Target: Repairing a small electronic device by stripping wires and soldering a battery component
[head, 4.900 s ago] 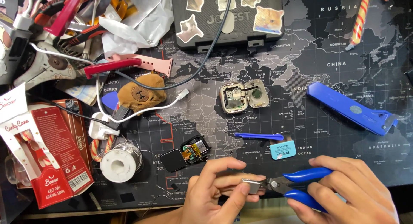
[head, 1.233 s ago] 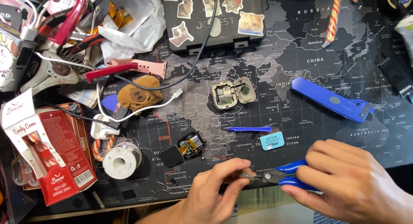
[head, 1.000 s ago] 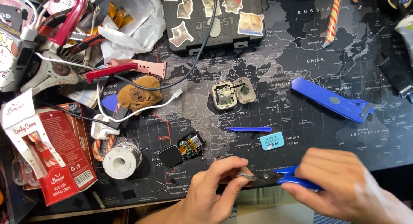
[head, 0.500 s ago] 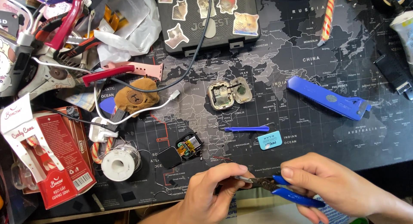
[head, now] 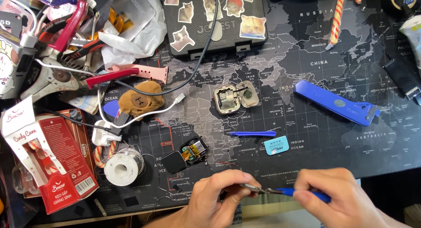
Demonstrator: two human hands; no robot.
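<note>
At the near edge: left hand pinching something tiny against the metal tips of blue-handled cutters, right hand closed around the handles.
Grip: left fingertips pressed together at the tool's nose; right fingers wrapped tight on the blue grips (blades apart or shut: cannot tell).
Risk at the tips: a slip or over-squeeze, judged likely to nick a fingertip or shear the pinched part, given how closely skin and steel meet.
Risk just beyond: thin red wire lying loose near the knuckles, easily snagged or swept off the mat by a sleeve or wrist.
Mid-mat: opened black smartwatch, screen folded aside, innards exposed; a jolt of the hands could tug its flex connection.
Further on: blue plastic pry stick, small blue card, second opened watch shell, all well apart from the hands.
Left side: solder spool beside a red box (clutter close enough to crowd an elbow).
Far edge: black case with cat stickers and blue scraper on the world-map mat.
Hidden: the pinched item itself, covered by fingers and too small to name.
Cut off: both wrists and the table's front edge, lost at the bottom of the view.
Hard to make out: the tangle of tools at top left.
</note>
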